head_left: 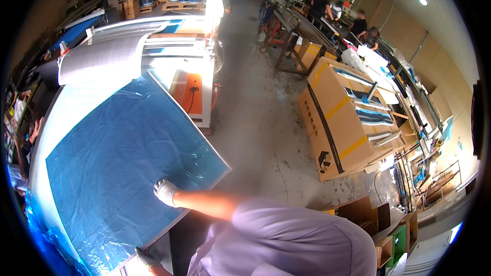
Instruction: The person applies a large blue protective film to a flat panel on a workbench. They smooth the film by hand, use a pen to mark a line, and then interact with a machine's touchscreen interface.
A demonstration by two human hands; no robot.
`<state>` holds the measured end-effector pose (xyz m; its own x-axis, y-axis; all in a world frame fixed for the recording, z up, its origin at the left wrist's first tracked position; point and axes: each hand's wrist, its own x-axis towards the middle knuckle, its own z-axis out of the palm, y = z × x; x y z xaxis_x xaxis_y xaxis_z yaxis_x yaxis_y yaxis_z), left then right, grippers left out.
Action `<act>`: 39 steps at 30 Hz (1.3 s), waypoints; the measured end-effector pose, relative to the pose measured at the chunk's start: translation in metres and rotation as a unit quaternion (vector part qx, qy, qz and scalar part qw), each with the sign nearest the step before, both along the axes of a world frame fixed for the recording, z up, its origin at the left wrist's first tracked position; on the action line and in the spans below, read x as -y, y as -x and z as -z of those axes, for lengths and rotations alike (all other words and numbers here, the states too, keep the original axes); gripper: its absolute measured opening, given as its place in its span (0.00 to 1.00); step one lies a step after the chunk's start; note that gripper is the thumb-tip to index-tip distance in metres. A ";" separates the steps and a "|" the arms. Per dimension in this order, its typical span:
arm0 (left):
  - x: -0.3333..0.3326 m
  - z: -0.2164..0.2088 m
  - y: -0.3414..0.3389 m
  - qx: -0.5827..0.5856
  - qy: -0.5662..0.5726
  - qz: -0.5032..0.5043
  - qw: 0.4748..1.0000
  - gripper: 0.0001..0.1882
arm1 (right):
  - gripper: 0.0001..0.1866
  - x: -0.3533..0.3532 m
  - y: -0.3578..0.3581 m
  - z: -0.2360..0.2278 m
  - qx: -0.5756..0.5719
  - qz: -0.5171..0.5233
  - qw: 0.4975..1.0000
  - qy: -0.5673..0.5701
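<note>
A large blue film-covered sheet (123, 143) with pale edges lies slanted across a white work surface (43, 138). Its film is wrinkled and shiny in places. My right hand (166, 192), in a pale knit glove, rests on the film near the sheet's right side. Its fingers are curled in, and whatever they may hold is hidden. At the sheet's near edge, my left hand (146, 259), also gloved, grips the border with a finger over the top. The rest of that hand is partly hidden.
Beyond the sheet stands a white machine (176, 53) with a silvery roll (105, 59). Crumpled blue film (48, 235) hangs at the left, near another person's arm (36, 130). A big cardboard box (332, 122) stands across the aisle. People (322, 5) work at the far right.
</note>
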<state>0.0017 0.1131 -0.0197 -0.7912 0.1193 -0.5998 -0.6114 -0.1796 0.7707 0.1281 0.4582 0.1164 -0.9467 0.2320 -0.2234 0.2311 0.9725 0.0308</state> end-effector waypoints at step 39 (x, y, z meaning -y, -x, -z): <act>-0.003 -0.004 -0.004 -0.014 0.015 -0.021 1.000 0.27 | 0.22 0.002 0.002 -0.010 0.020 0.002 1.000 0.012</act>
<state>0.0054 0.1157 -0.0159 -0.8114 0.0675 -0.5806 -0.5823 -0.1804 0.7927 0.1262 0.4566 0.1262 -0.9359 0.2295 -0.2674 0.2337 0.9722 0.0165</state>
